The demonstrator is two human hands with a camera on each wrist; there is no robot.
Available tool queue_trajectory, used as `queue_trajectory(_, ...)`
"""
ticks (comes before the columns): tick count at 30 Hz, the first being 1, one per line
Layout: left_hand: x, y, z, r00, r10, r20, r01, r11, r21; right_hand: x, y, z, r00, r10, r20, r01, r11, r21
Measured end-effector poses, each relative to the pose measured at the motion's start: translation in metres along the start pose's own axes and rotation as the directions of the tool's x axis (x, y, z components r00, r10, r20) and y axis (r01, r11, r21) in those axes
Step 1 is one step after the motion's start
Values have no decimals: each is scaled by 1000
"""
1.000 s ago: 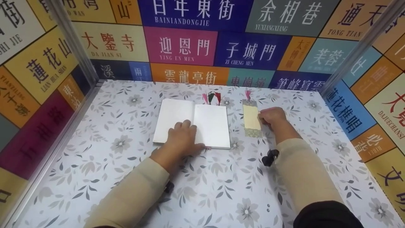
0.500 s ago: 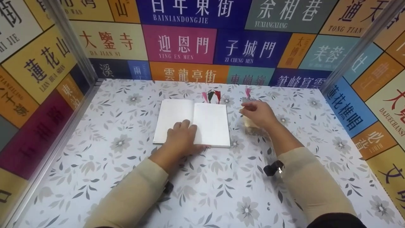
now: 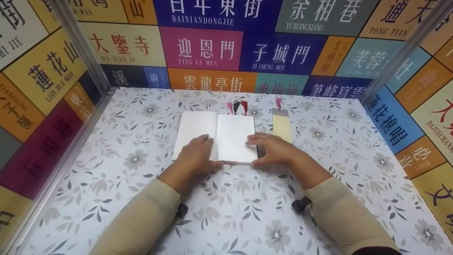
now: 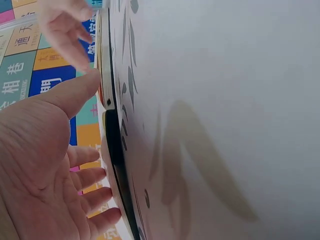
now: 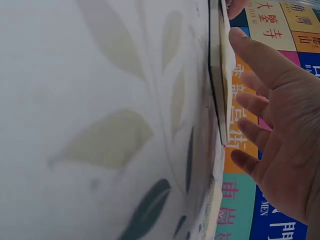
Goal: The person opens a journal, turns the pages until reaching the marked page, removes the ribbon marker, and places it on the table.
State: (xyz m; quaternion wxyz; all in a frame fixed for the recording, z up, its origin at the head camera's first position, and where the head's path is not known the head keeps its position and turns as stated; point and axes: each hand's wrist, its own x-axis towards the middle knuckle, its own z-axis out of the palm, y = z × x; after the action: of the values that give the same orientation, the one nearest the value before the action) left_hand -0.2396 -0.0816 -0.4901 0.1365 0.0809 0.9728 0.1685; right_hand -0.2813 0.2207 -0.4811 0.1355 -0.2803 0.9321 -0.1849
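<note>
An open book [image 3: 235,136] with blank white pages lies on the table, tassels [image 3: 236,107] in pink, green and red poking out past its top edge. My left hand [image 3: 194,152] rests on the left page, its thumb stretched along the lower edge near the spine. At the book's right edge is my right hand [image 3: 274,148], fingers spread and relaxed over the margin of the right page. Both wrist views show the hands with fingers extended beside the book's thin edge [image 5: 220,75]. Right of the book lies a cream bookmark [image 3: 281,125] with a pink tassel, its lower end hidden behind my right hand.
A white cloth with grey flowers and leaves [image 3: 240,219] covers the table. Panels of coloured street-name signs [image 3: 205,49] rise at the back and both sides, with clear corner posts [image 3: 85,49] at left and right.
My right hand first moves from the bookmark's right side over it, then comes down and left to the book's right edge. My left hand shifts slightly left on the page.
</note>
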Motion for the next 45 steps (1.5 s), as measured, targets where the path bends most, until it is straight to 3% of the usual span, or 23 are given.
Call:
queue_trajectory(5,0,-1,0,999,29,-17,-28,1000,14,-1,0,5,998,48,35,-49,999,22)
queue_trajectory(11,-2,0,-2,1000,5,-9,-6,1000,-11,-1,-2,3,998,55,33,-57,996,71)
queue_trajectory(16,-1,0,-4,1000,-4,-4,4,1000,-19,-1,-3,0,999,-22,-41,27,994,110)
queue_trajectory(22,-1,1,-9,1000,-8,-5,8,1000,0,-1,-12,-1,985,-21,-171,42,992,121)
queue_trajectory(28,0,0,-12,999,14,-33,-13,999,46,-2,-22,-3,949,-88,-301,110,993,54)
queue_trajectory(36,1,0,-12,998,35,-45,-30,993,111,-2,-31,-4,898,-197,-392,217,976,7)
queue_trajectory(41,1,0,-11,999,23,-49,-17,994,104,-2,-37,-4,859,-243,-451,259,965,-27)
queue_trajectory(45,1,0,-9,998,22,-66,-16,996,88,0,-45,-3,814,-284,-507,299,953,-55)
